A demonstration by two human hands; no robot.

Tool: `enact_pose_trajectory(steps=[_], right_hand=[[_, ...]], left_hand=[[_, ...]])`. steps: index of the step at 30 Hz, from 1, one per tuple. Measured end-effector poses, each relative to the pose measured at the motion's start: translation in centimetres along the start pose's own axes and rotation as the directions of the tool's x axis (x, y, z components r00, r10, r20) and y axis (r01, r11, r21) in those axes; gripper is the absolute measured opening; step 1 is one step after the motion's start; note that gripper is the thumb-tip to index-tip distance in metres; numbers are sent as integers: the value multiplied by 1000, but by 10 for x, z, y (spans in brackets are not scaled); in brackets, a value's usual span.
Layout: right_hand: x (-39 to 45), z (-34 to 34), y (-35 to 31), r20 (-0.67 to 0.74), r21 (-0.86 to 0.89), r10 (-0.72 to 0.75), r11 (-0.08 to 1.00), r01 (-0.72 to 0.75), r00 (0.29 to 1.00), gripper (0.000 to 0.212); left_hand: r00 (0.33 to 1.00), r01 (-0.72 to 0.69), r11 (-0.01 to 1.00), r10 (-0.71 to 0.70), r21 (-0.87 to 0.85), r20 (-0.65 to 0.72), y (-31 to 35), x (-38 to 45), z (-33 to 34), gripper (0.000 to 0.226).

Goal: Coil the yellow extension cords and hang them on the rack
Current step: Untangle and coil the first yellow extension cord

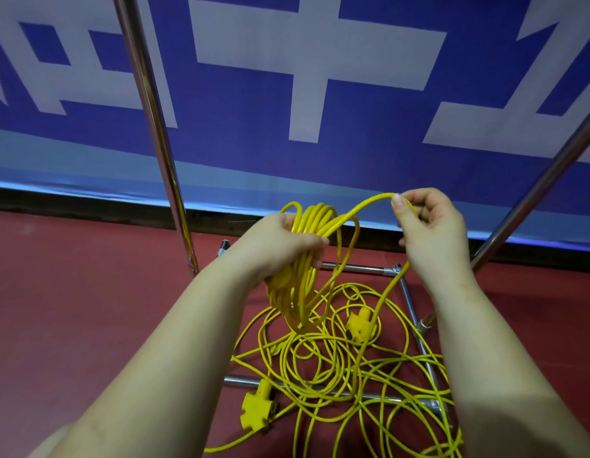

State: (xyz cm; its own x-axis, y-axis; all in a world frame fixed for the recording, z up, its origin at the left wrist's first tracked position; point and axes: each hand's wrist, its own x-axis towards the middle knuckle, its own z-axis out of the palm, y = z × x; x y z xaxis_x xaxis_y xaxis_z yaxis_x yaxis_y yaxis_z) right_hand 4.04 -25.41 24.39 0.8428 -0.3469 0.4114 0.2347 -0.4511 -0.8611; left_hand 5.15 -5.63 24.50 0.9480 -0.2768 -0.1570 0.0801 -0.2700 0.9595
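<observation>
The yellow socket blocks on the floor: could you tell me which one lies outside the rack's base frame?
The near-left socket block, lying beyond the front bar.

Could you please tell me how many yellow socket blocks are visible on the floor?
2: one socket block lies amid the loose cord below the right hand; the other lies nearer, lower left. More may be hidden.

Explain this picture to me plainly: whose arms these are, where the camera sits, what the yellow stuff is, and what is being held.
There is no machine here. The single picture comes from a camera worn on a person's head, looking down at their own bare arms. The left hand grips a coiled bundle of yellow cord. The right hand pinches the next loop of cord between its fingers. Below, on the red floor, lies a loose tangle of cord with two yellow socket blocks, draped over the shiny metal rack base. Behind hangs a blue banner.
</observation>
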Motion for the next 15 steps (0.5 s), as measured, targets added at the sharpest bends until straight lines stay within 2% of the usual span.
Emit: enact_pose_trajectory(steps=[4, 6, 9, 12, 13, 15], right_hand=[[2, 0, 11, 57, -51, 15, 999, -12, 998, 11], [1, 1, 12, 37, -50, -11, 999, 13, 999, 6], [0, 1, 7, -12, -55, -66, 996, 65, 998, 6], [1, 1, 11, -8, -87, -50, 995, 49, 999, 9], [2, 1, 14, 39, -128, -24, 991, 29, 999, 12], [3, 2, 19, 240, -239, 87, 971, -28, 967, 22]], left_hand=[[998, 26, 999, -28, 44, 49, 3, -3, -4, 8], [995, 54, 994, -62, 92, 81, 3, -5, -3, 10], [996, 73, 991, -77, 110, 36, 2, -7, 0, 12], [997, 66, 996, -68, -66, -34, 4, -6, 2, 12], [997, 61, 985, -69, -162, -42, 6, -6, 3, 11], [995, 60, 939, -85, -338, -58, 6, -3, 3, 9]])
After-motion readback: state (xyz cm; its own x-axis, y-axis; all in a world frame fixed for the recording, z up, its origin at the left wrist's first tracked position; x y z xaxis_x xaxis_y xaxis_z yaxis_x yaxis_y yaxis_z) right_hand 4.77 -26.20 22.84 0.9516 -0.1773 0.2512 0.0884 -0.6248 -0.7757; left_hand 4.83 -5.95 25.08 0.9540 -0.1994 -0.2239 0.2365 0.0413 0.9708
